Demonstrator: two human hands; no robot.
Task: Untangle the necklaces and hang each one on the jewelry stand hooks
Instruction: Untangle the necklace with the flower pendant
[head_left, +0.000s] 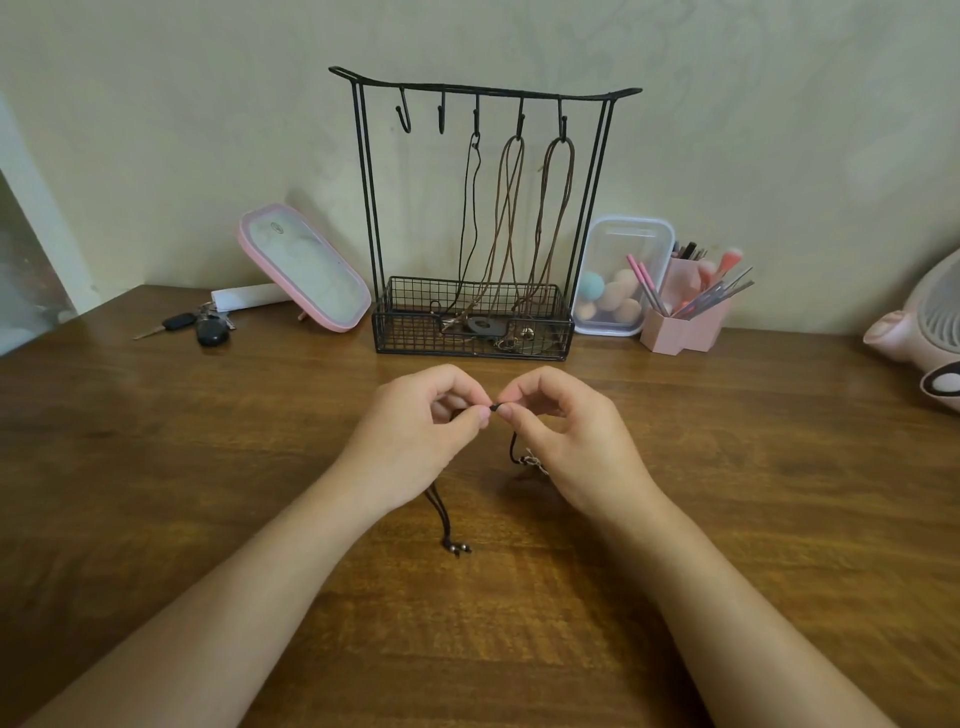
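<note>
Keys (197, 325) and a pink mirror (306, 267) sit at ten o'clock from the hands on a wooden desk (156, 467). Near the middle, the left hand (415, 436) pinches a black cord (437, 512) between thumb and forefinger, its beaded tails (460, 548) trailing onto the desk at six o'clock of that hand. At twelve o'clock rises the wire stand (483, 92), its two leftmost hooks (404, 117) bare, the other three carrying one black necklace (470, 218) and two brown ones (556, 208), pendants pooled in the basket (415, 332) below. The right hand (576, 441) pinches the same cord just beside the left, the fingers (511, 414) of both nearly touching over what looks like a small knot (497, 407); a strand with a pale snarl (535, 461) hangs under it at six o'clock. Pulling the two pinches apart would likely tighten the knot rather than free it, and a slip could let the cord fall in a heap. The lift to the bare hooks at eleven o'clock passes close to the hung cords; a trailing tail could snag them or drag into the basket. At two o'clock a sponge box (623, 234) and brush pot (685, 332) crowd the stand, a pink fan (924, 332) beyond at three
</note>
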